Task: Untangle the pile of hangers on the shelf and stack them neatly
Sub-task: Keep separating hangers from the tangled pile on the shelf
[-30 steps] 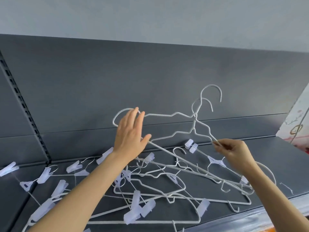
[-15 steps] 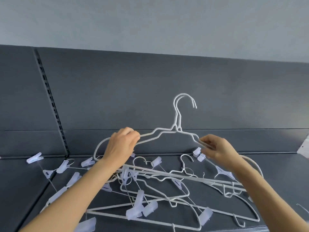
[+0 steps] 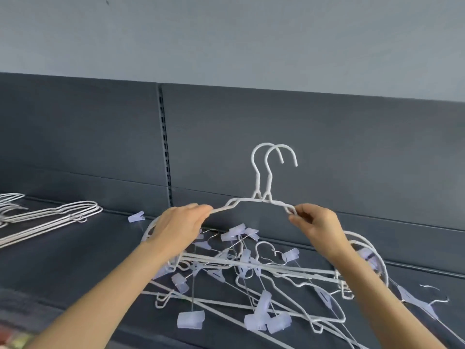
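**Two white wire hangers lifted clear of the tangle on the shelf**

A pale grey wall [image 3: 226, 34] fills the upper field. Below it stands the dark grey back panel [image 3: 327, 137], divided by a slotted upright [image 3: 164, 147]. The dark shelf [image 3: 75, 268] runs across the lower field and carries all the hangers.

The tangled pile [image 3: 247, 263] lies at centre and right. It is made of crossed white wire hangers mixed with translucent clip hangers. Well apart from it, at the far left of the shelf, a neat stack [image 3: 83, 210] of white hangers lies flat with shoulders aligned.

Above the pile, two held hangers [image 3: 269, 183] stand upright and nearly overlapping. Their hooks point up in front of the back panel, and their lower parts are hidden behind the arms.

The left hand [image 3: 178, 225] grips the left shoulder of the pair, with its fingers curled over the wire. The right hand [image 3: 319, 226] pinches the right shoulder between thumb and fingertips. Both forearms cross over the pile.

A single loose clip [image 3: 136, 217] lies on the shelf between the stack and the pile, near the back panel.
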`<state>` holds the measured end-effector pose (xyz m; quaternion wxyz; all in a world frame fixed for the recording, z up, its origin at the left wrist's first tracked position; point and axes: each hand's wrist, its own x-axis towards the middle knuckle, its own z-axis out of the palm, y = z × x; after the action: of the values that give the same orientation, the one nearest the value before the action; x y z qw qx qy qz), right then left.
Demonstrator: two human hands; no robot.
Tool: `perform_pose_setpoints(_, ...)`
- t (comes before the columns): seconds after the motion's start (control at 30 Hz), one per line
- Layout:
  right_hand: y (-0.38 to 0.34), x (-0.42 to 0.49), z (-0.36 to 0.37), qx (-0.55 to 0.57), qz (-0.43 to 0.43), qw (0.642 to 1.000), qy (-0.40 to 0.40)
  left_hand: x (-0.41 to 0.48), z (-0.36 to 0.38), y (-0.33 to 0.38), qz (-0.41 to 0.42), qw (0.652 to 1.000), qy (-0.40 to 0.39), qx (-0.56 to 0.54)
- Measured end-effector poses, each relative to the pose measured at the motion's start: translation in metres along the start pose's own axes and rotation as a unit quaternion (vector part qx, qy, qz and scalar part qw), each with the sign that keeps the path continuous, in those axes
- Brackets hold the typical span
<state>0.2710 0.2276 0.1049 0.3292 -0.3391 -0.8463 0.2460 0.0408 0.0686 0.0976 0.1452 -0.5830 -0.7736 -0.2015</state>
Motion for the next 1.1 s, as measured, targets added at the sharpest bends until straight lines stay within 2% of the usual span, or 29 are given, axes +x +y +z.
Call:
perform_pose_setpoints(0.13,-0.042,0.013,0.043,-0.136,-0.054,0.988,0.042,-0.022,-0.017,-0.051,-0.08,0.996,0.035,-0.016)
perform_pose_setpoints(0.3,-0.102,0.029,0.127,-0.154,-0.118,0.981,0.018,-0.048,-0.041,-0.141,-0.149,0.987,0.045,-0.031)
perform_pose_setpoints(0.43,-0.16,0.046,0.205,-0.115,-0.121,0.985,-0.037,-0.082,-0.071,-0.234,-0.145,0.988,0.057,-0.027)
perform_pose_setpoints(0.5,-0.192,0.057,0.247,-0.076,-0.103,0.99,-0.065,-0.104,-0.092,-0.283,-0.132,0.99,-0.017,0.041)
perform_pose_setpoints(0.57,-0.223,0.068,0.289,-0.035,-0.083,0.992,-0.091,-0.126,-0.111,-0.329,-0.132,0.979,-0.109,0.116)
perform_pose_setpoints(0.63,-0.256,0.079,0.332,-0.007,-0.079,0.989,-0.124,-0.147,-0.126,-0.375,-0.129,0.966,-0.155,0.16)
perform_pose_setpoints(0.7,-0.29,0.089,0.371,0.002,-0.085,0.983,-0.16,-0.166,-0.136,-0.418,-0.134,0.959,-0.174,0.179)
perform_pose_setpoints(0.83,-0.348,0.101,0.438,0.025,-0.135,0.968,-0.212,-0.192,-0.161,-0.49,-0.159,0.959,-0.133,0.19)
perform_pose_setpoints(0.9,-0.375,0.108,0.465,0.02,-0.154,0.961,-0.228,-0.205,-0.174,-0.521,-0.19,0.956,-0.137,0.174)
perform_pose_setpoints(1.0,-0.416,0.11,0.496,-0.005,-0.187,0.928,-0.321,-0.229,-0.189,-0.564,-0.247,0.947,-0.148,0.143)
perform_pose_setpoints(1.1,-0.453,0.11,0.525,-0.136,-0.255,0.87,-0.401,-0.251,-0.198,-0.602,-0.288,0.937,-0.145,0.134)
